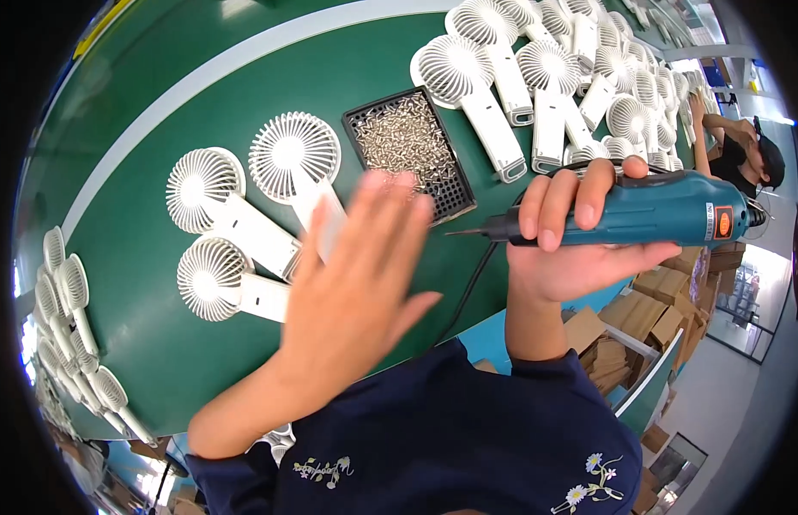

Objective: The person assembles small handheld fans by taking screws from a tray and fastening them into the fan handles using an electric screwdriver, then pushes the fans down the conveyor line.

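My right hand [575, 270] is wrapped round a teal electric screwdriver [656, 213], which lies sideways with its thin bit pointing left. My left hand [352, 279] is stretched out, fingers extended and slightly blurred, over the handle of a white handheld fan [287, 154]. Whether it touches that handle cannot be made out. Two more white fans, an upper one [202, 187] and a lower one [212, 279], lie just left of this hand, their handles toward it. Beyond the fingertips sits a black perforated tray [451, 196] holding many small screws [403, 142].
Many white fans [549, 69] are heaped at the far right of the green table [142, 352]. Another group of fans [69, 296] lies along the left edge. A dark cord [474, 283] runs below the screwdriver. Cardboard boxes [643, 305] and another person [742, 159] are at right.
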`<state>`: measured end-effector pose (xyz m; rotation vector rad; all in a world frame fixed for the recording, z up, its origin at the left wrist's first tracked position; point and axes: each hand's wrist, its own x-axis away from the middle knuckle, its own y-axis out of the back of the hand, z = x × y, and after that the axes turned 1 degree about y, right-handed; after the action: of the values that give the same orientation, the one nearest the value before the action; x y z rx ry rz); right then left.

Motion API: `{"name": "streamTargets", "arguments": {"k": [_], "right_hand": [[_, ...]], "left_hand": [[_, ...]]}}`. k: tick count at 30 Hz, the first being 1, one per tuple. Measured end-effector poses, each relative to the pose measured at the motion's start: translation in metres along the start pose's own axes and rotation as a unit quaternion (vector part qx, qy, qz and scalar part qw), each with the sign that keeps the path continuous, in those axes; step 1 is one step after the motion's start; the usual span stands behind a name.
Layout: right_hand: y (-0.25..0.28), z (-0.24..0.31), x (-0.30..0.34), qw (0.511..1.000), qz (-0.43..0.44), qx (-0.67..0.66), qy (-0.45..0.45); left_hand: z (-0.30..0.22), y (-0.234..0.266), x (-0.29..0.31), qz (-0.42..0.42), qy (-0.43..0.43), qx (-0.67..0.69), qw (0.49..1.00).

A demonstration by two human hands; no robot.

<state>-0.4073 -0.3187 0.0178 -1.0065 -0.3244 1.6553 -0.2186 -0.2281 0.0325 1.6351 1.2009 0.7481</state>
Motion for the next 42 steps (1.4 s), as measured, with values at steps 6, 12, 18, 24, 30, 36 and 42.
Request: {"name": "streamTargets", "arguments": {"k": [6,12,18,24,30,36,42], "right_hand": [[0.014,0.021,-0.001,0.997,-0.053,0.029,0.044],[0.021,0.031,-0.007,0.995,-0.072,0.046,0.055],[0.01,0.016,-0.016,0.997,0.034,0.062,0.01],[0.001,-0.004,-0.017,0.989,0.131,0.045,-0.057],[0.004,-0.019,-0.012,0.981,0.179,0.06,-0.039],[0.001,-0.028,-0.009,0.985,0.154,0.067,-0.04],[-0.024,-0.009,-0.006,0.991,0.126,0.033,-0.021]], "left_hand": [[-0.009,-0.036,-0.013,0.034,-0.042,0.017,0.998],[-0.019,-0.018,0.004,0.075,-0.035,0.096,0.992],[-0.013,-0.023,0.002,0.073,-0.057,0.127,0.988],[0.021,-0.001,0.019,-0.009,0.025,0.05,0.998],[0.043,0.008,0.029,-0.069,0.069,-0.027,0.995],[0.049,-0.001,0.036,-0.113,0.063,0.013,0.992],[0.044,-0.006,0.037,-0.21,0.012,0.134,0.968]]}}
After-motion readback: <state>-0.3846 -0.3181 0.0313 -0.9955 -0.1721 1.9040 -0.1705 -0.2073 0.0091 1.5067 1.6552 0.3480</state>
